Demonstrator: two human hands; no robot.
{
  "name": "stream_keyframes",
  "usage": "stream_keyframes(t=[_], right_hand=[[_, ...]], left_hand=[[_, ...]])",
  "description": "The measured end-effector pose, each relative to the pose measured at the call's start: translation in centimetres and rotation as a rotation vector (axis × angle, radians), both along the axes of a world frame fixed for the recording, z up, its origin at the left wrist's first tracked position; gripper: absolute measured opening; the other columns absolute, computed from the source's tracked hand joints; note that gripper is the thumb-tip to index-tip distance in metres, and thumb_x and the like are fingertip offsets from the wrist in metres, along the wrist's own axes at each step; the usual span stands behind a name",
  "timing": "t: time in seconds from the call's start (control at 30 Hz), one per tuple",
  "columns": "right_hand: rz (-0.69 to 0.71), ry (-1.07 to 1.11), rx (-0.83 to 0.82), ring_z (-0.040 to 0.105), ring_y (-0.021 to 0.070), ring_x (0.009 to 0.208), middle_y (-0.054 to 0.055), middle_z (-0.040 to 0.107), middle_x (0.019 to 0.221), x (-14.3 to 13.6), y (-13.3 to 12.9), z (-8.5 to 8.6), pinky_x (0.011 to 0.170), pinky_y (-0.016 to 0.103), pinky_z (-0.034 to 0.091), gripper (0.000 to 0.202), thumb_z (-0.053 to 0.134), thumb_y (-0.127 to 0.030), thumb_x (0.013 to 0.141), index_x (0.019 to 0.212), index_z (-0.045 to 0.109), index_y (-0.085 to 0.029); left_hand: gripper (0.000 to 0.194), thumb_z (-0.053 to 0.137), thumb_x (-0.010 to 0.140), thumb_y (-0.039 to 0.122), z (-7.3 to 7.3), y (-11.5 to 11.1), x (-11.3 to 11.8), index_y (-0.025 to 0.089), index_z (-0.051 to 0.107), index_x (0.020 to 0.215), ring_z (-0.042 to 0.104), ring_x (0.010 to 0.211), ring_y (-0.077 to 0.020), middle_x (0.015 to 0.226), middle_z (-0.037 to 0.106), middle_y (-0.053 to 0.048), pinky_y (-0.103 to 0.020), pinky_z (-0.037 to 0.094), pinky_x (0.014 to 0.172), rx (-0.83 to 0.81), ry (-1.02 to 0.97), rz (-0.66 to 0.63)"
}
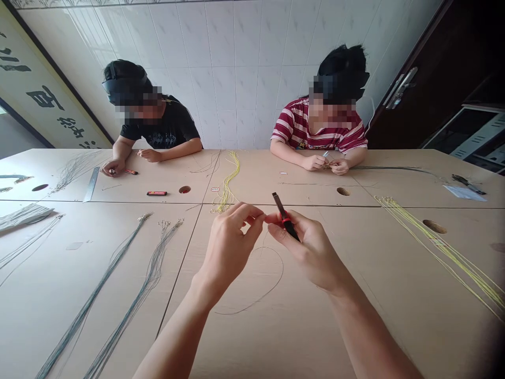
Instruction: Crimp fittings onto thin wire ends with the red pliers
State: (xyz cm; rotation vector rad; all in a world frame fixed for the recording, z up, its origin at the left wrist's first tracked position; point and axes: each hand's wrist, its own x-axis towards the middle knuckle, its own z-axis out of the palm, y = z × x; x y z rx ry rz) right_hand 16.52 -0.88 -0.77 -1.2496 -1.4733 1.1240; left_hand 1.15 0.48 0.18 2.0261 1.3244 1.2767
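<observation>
The bare, slender left forearm (177, 326) rose from seven o'clock through a nearly straight wrist (203, 292) to the bare left hand (232, 242), whose back faced the head camera and whose thumb and forefinger met in a fine pinch. From five o'clock the bare right forearm (366, 321) slanted toward eleven, ending in the bare right hand (307, 245), its fingers curled in a grip, its forefinger tip touching or nearly touching the left fingertips.

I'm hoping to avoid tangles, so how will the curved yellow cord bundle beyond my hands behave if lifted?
The yellow cord bundle will probably flop, since it lies in a bend. Its thin strands suggest it's light. Its near end spreads out loosely, so strands might snag on each other.
</observation>
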Motion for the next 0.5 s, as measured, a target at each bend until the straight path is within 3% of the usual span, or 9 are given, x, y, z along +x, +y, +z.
stream_keyframes(t=[0.2,0.37,0.5], right_hand=[[-0.058,-0.045,0.068,0.048,0.0135,0.071,0.001,0.058,0.081,0.0,0.3,-0.1,0.06,0.026,0.037,0.02,0.059,-0.04,0.089,0.092,0.062,-0.021],[-0.138,-0.078,0.124,0.04,0.0106,0.06,-0.003,0.05,0.067,0.4,0.7,-0.2,0.054,0.024,0.034,0.02,0.059,-0.041,0.089,0.086,0.06,-0.021],[-0.158,-0.088,0.163,0.036,0.0097,0.055,-0.005,0.045,0.062,0.5,0.9,-0.4,0.051,0.023,0.032,0.022,0.06,-0.042,0.088,0.082,0.058,-0.021]], left_hand=[[0.017,0.055,0.087,0.01,-0.5,-0.3,0.8,0.018,0.07,0.086,0.06,0.072,-0.0107,0.088,0.07,0.0,-0.024,0.044,0.06,0.057,0.048,-0.012],[0.032,0.048,0.085,0.005,-0.4,-0.8,1.2,0.021,0.071,0.103,0.061,0.073,-0.011,0.103,0.069,-0.002,-0.021,0.042,0.049,-0.025,-0.011,-0.074],[0.035,0.046,0.086,0.007,-0.4,-1.1,1.2,0.022,0.07,0.106,0.063,0.081,-0.0124,0.11,0.066,-0.003,-0.021,0.045,0.051,-0.097,-0.07,-0.117]])
